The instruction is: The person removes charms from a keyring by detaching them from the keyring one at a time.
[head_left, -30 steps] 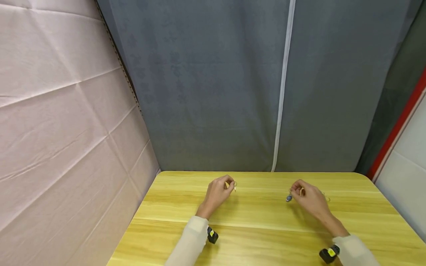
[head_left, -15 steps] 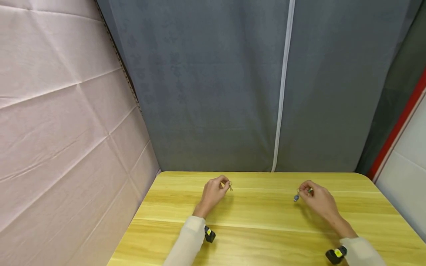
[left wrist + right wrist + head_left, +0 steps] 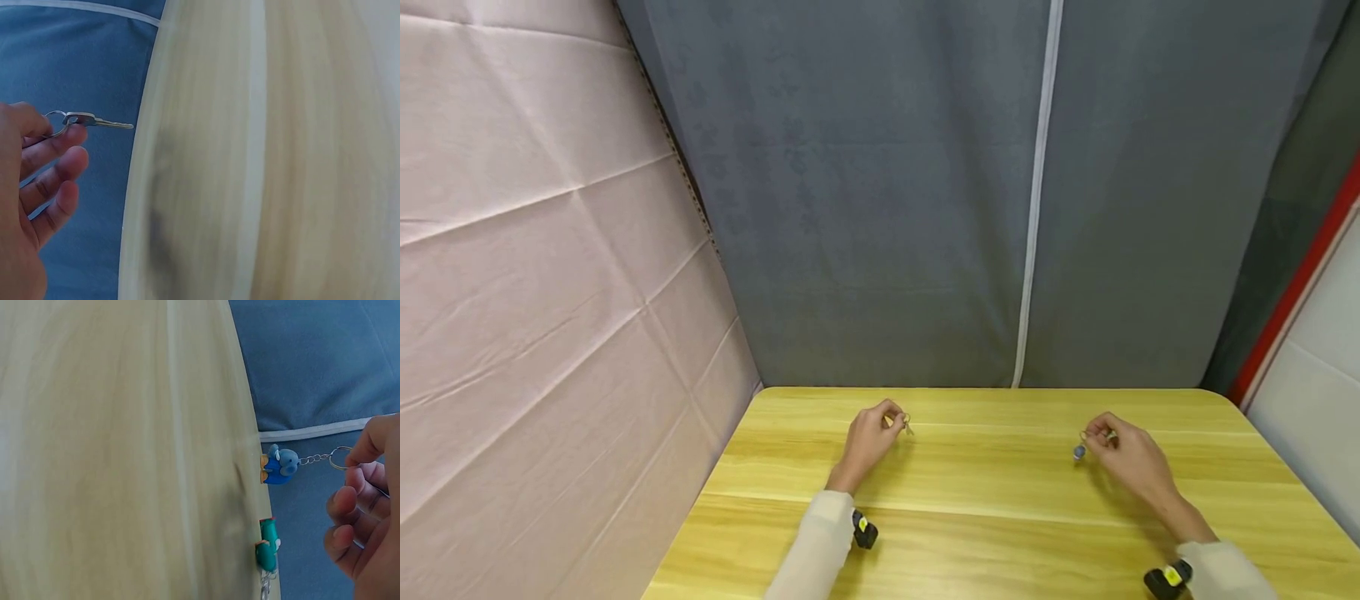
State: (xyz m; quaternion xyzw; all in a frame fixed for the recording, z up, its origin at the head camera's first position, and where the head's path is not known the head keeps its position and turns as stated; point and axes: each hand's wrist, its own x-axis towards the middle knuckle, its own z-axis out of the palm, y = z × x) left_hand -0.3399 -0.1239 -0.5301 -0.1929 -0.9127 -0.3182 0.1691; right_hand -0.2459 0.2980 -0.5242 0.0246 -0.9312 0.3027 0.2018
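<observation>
My left hand (image 3: pixel 867 440) pinches a metal key ring between thumb and finger. A silver key (image 3: pixel 80 119) sticks out from that ring in the left wrist view, and the other fingers curl loosely. Over the right part of the table, my right hand (image 3: pixel 1133 465) pinches the ring (image 3: pixel 338 458) of an elephant keychain (image 3: pixel 282 466). Its blue elephant figure dangles from a short chain just above the tabletop. A green figure keychain (image 3: pixel 267 545) appears beside it in the right wrist view, apart from my fingers; in the head view my right hand hides most of it.
Both hands are over the far half of a light wooden table (image 3: pixel 992 517). Behind the table hangs a grey-blue curtain (image 3: pixel 880 208) with a white strip. Pale pink cloth (image 3: pixel 550 333) covers the left side, and a red-edged white panel (image 3: pixel 1322 400) stands at right.
The hands have drawn farther apart: the left hand moved left with the key, the right hand moved right and slightly nearer with the elephant keychain. Both keep their pinch.
</observation>
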